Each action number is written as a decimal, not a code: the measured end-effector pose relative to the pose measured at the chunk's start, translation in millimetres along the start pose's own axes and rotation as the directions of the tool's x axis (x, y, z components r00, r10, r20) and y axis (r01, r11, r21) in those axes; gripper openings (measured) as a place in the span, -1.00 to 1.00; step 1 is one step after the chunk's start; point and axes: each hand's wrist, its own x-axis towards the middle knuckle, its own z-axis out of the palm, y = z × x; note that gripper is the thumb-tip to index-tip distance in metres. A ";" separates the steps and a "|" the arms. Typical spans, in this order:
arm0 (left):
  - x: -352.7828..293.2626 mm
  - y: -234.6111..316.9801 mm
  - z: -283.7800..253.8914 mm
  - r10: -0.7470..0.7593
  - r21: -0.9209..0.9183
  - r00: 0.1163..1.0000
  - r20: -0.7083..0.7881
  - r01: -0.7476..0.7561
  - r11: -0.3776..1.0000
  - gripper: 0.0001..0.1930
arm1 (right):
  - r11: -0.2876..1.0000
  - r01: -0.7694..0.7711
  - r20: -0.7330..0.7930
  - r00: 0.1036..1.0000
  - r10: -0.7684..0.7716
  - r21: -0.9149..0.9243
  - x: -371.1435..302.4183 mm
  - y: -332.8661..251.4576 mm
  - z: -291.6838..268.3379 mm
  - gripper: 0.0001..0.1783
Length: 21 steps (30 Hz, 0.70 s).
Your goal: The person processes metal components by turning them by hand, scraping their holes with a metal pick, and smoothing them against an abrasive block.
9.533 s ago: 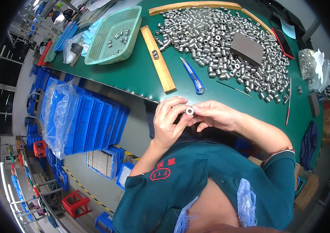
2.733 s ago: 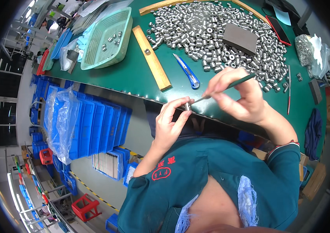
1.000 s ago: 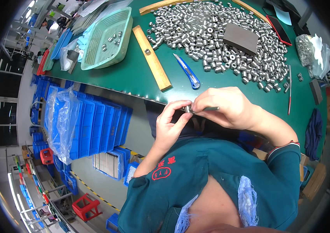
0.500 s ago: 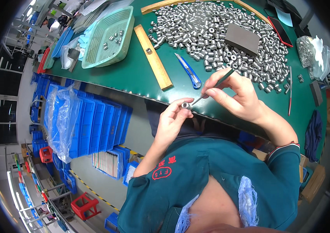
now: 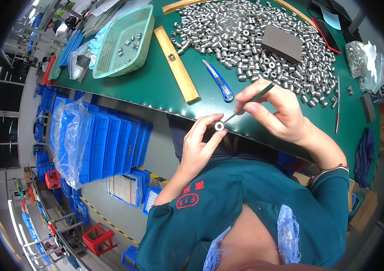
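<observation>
A green table [image 5: 133,86] has a big pile of shiny metal pieces [image 5: 228,38] on it, with a blue cutter [image 5: 219,81] and a wooden bar [image 5: 180,72] nearby. By the table's near edge, the left hand [image 5: 197,143] pinches one small metal ring [image 5: 216,126] between thumb and fingers, its round hole showing. The right hand [image 5: 277,113] grips a thin dark stick [image 5: 259,94] in its fingers, the tip right beside the ring.
</observation>
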 end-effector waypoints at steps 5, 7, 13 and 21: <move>-1.1 -3.8 -1.5 -0.022 0.026 1.000 -0.006 0.022 0.999 -0.76 | 0.998 0.019 0.012 1.000 -0.019 0.052 -0.7 -5.2 5.0 -0.74; -0.2 -2.3 -1.7 0.069 0.136 0.998 -0.004 -0.068 0.988 -0.76 | 0.998 0.059 0.058 0.997 -0.060 0.008 -0.7 -4.4 5.0 -0.71; 3.2 1.0 -1.6 0.247 0.322 0.968 -0.031 -0.225 0.920 -0.73 | 0.965 0.210 0.098 0.976 -0.196 -0.157 2.5 -6.5 8.5 -0.75; 6.0 5.6 -3.4 0.367 0.351 0.930 0.025 -0.352 0.868 -0.74 | 0.932 0.284 0.161 0.954 -0.251 -0.225 2.3 -3.7 13.6 -0.77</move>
